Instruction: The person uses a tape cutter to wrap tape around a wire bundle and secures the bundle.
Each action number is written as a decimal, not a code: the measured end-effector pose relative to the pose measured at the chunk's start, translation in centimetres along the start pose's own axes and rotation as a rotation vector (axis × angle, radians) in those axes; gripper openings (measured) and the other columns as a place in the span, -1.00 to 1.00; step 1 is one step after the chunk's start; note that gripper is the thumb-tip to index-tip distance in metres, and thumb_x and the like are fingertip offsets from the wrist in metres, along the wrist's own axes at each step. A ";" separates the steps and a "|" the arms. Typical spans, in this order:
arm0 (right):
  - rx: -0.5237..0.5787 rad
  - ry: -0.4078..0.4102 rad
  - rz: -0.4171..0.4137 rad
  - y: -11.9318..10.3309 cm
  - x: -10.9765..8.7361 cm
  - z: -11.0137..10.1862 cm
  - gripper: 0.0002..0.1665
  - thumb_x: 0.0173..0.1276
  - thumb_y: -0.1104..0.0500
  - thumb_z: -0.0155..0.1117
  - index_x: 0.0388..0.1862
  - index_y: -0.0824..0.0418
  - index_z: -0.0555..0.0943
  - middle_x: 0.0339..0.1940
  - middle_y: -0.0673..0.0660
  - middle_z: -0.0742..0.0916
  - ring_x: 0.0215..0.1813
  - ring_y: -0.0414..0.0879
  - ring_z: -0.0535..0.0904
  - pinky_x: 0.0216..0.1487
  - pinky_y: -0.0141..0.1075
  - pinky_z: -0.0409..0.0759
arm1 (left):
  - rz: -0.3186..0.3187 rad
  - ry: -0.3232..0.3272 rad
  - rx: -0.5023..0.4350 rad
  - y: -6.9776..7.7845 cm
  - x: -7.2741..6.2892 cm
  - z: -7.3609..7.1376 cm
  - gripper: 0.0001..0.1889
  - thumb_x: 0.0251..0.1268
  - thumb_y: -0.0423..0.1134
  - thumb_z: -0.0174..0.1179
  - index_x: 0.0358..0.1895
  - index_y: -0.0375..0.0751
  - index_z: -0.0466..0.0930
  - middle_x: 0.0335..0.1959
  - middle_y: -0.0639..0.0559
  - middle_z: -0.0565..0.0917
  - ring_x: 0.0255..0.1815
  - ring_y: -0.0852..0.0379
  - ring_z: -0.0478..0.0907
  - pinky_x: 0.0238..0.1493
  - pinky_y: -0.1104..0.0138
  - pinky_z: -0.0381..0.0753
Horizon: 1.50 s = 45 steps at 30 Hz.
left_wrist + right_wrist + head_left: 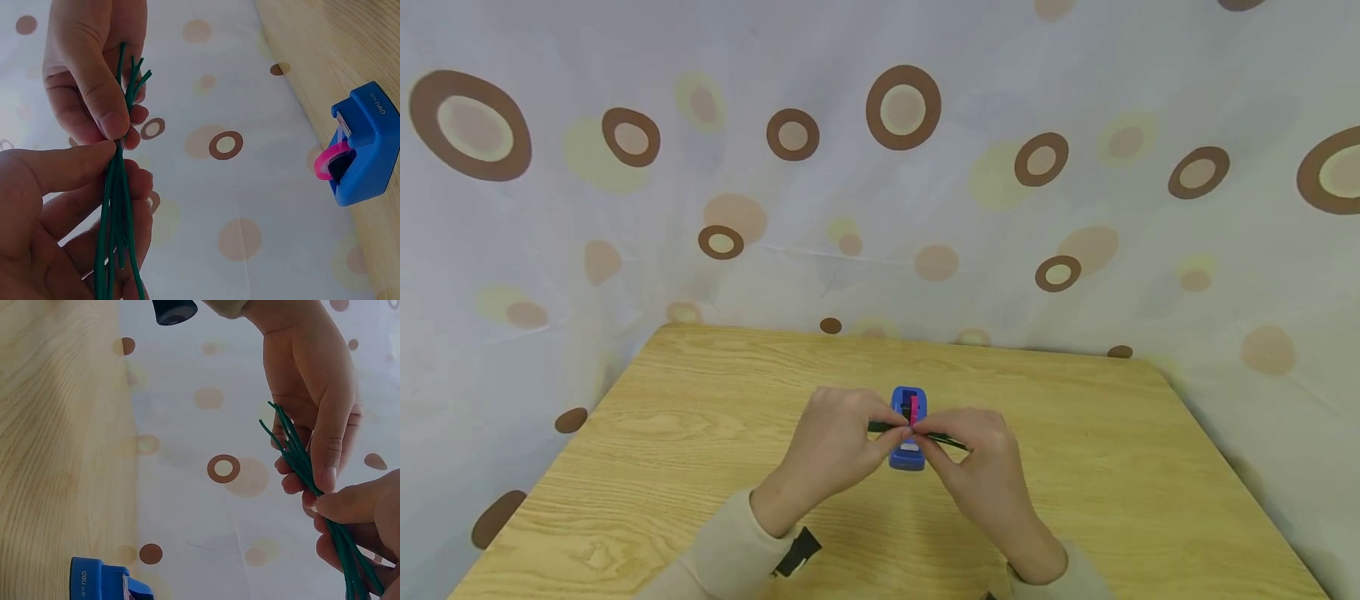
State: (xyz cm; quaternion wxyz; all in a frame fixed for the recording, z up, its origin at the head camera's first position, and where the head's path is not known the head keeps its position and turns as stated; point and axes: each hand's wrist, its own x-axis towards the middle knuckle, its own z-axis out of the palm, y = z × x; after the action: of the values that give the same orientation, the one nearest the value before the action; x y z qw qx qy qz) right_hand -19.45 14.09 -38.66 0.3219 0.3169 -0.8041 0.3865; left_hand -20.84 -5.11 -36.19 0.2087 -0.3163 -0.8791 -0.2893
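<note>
Both hands meet over the middle of the table on a bundle of thin green strands point(114, 181). My left hand point(838, 442) pinches the bundle between thumb and fingers. Right beside it, my right hand point(981, 454) pinches it too, the two thumb tips nearly together. Uneven strand ends point(303, 464) fan out past the fingers on either side. In the head view the hands partly cover a blue tape dispenser point(907, 460), which stands on the table beyond them and carries a roll of pink tape point(331, 161).
The wooden table point(715, 417) ends against a pale curtain point(955, 208) with brown and beige circles along its back and sides. A black wrist-worn device point(797, 552) shows by the left sleeve point(730, 546).
</note>
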 end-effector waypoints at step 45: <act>-0.134 -0.061 0.025 -0.3 -0.3 -0.1 -0.75 0.02 0.37 0.58 -0.36 0.10 0.75 -0.36 -0.13 0.77 -0.29 -0.30 0.67 -0.14 -0.09 0.35 | 0.160 -0.032 0.218 -0.3 -0.6 0.5 -0.93 0.19 -0.08 0.42 -0.33 0.07 0.82 -0.49 0.29 0.70 -0.56 0.33 0.55 -0.26 0.22 0.45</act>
State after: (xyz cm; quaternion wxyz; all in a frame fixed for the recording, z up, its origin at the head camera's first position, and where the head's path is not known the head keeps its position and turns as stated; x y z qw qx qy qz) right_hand -18.99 14.07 -38.75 0.3130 0.2960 -0.8416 0.3258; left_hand -20.73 -5.21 -37.00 0.2503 -0.3655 -0.8804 -0.1694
